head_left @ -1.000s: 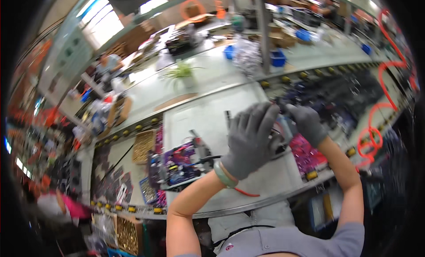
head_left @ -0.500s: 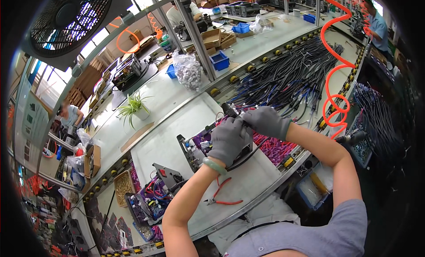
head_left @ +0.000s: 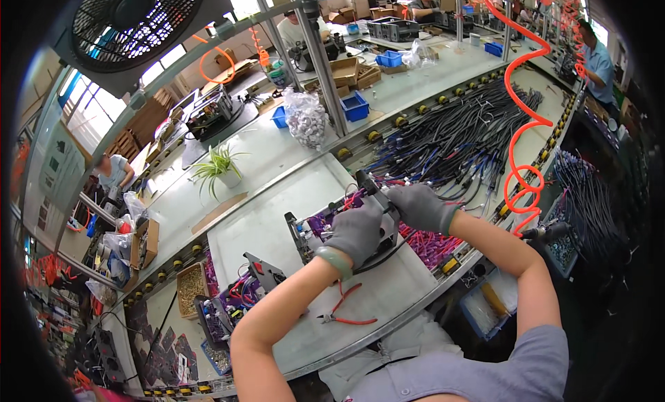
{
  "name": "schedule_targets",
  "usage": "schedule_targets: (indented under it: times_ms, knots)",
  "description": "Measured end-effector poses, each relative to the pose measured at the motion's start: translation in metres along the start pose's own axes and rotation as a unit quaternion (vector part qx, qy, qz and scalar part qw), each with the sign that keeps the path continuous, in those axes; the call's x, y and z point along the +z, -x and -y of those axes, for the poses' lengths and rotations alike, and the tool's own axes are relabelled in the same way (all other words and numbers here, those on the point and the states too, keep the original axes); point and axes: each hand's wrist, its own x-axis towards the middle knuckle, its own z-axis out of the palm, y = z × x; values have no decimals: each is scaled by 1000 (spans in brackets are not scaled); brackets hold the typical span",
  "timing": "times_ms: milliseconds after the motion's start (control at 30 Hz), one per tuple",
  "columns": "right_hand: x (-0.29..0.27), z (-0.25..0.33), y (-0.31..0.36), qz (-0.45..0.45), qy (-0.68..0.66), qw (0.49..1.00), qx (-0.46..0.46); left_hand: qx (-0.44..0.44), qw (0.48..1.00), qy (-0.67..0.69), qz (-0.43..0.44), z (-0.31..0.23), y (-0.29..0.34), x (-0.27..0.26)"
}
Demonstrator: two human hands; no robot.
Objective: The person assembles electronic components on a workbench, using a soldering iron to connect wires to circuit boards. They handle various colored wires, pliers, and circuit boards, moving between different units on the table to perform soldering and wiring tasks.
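Observation:
An open electrical unit with a black frame (head_left: 298, 239) and purple parts inside stands on the pale work board (head_left: 260, 218). My right hand (head_left: 424, 208), in a grey glove, closes its fingers on the upright black end panel (head_left: 374, 189) at the unit's right side. My gloved left hand (head_left: 357, 234) reaches into the unit with its fingers curled; what they hold is hidden. A black cable (head_left: 388, 255) curves out beneath my hands. Red-handled cutters (head_left: 346, 312) lie on the board, nearer to me.
A second open unit (head_left: 260, 274) stands at left, near a box of small parts (head_left: 192, 291). Many black cables (head_left: 443, 135) lie at the back right. A coiled orange hose (head_left: 516, 125) hangs at right. Beyond stand a potted plant (head_left: 218, 168) and a blue bin (head_left: 355, 108).
My left hand has drawn away from my right, lower into the unit, and more of the end panel shows. My right hand stays by the panel. The whole view has shifted slightly.

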Motion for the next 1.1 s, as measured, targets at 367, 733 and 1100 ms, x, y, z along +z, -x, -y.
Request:
schedule_targets:
  times_ms: [367,733,1100]
  knots:
    - [-56,22,-33,-136,-85,987,20,-171,742,644,-70,37,14,-46]
    - [-48,41,-62,-129,1,991,-32,-107,796,573,-162,33,-12,-11]
    - [12,25,-60,-120,-71,989,50,-158,968,195,1,50,-34,-12]
